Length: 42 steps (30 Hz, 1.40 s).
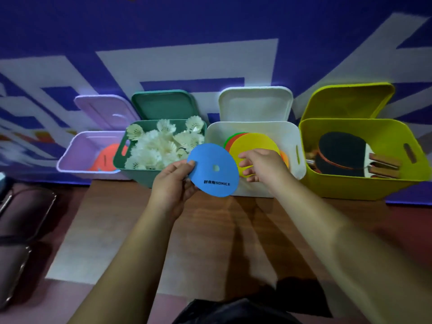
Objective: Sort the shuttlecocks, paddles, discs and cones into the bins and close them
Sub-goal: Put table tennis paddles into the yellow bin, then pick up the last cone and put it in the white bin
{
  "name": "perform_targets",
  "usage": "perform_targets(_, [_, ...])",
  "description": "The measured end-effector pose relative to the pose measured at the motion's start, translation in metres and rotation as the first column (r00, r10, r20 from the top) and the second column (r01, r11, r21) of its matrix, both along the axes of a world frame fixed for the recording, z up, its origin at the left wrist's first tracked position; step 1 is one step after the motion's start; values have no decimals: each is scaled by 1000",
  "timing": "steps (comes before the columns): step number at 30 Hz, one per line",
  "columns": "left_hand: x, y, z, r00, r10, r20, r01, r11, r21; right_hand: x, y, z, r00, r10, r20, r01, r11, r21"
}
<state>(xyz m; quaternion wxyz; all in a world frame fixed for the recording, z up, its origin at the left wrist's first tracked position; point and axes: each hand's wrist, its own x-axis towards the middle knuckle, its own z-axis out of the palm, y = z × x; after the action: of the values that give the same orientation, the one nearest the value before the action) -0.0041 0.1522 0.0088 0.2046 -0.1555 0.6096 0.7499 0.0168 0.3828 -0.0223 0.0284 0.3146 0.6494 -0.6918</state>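
Observation:
My left hand (171,181) pinches the left edge of a flat blue disc (214,170) with black lettering, held in front of the white bin (289,136). My right hand (261,163) hovers over that bin with relaxed fingers, just right of the blue disc, holding nothing. Inside the white bin lie a yellow disc (253,143) on top of orange and green ones. The green bin (149,176) is full of white shuttlecocks (161,146). The yellow-green bin (350,185) holds paddles (343,153). An orange cone (105,160) sits in the lilac bin (70,157).
All the bins stand in a row against the blue and white wall with their lids (256,105) raised behind them. They rest on a brown wooden surface (210,242). Dark chairs (21,218) stand at the left.

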Motion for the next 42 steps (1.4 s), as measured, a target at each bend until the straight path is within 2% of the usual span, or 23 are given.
perform_targets(8, [-62, -131, 19, 972, 232, -35, -233, 972, -31, -46, -111, 3, 984, 174, 25, -176, 983, 56])
perform_targets(15, [-158, -230, 29, 869, 491, -53, -484, 868, 106, -77, -159, 13, 970, 241, 29, -243, 959, 145])
perform_targets(17, [-183, -249, 17, 866, 501, -10, -500, 866, 18, -85, -165, 15, 975, 220, 24, -221, 961, 165])
perform_targets(21, [-197, -258, -16, 925, 342, 167, -302, 926, -225, -97, -176, 13, 983, 180, 20, -181, 968, 174])
perform_targets(23, [-188, -254, -32, 926, 300, 228, -239, 935, -262, -99, -181, 11, 985, 170, 21, -171, 970, 172])
perform_targets(28, [-156, -231, -58, 935, 216, 281, -143, 955, -258, -95, -181, 8, 993, 112, 30, -115, 980, 161])
perform_targets(31, [-144, -214, -70, 951, 25, 308, 59, 963, -262, -85, -171, 5, 996, 79, 30, -83, 983, 165])
perform_targets(33, [-138, -199, -76, 929, -110, 352, 195, 956, -217, -75, -162, 3, 997, 68, 37, -72, 987, 147])
perform_targets(37, [-122, -153, -83, 867, -323, 379, 404, 901, -158, -47, -136, -5, 998, 28, 57, -33, 995, 94])
perform_targets(42, [-86, -72, -88, 809, -460, 367, 546, 819, -176, 10, -84, -22, 994, -78, 80, 71, 994, 84])
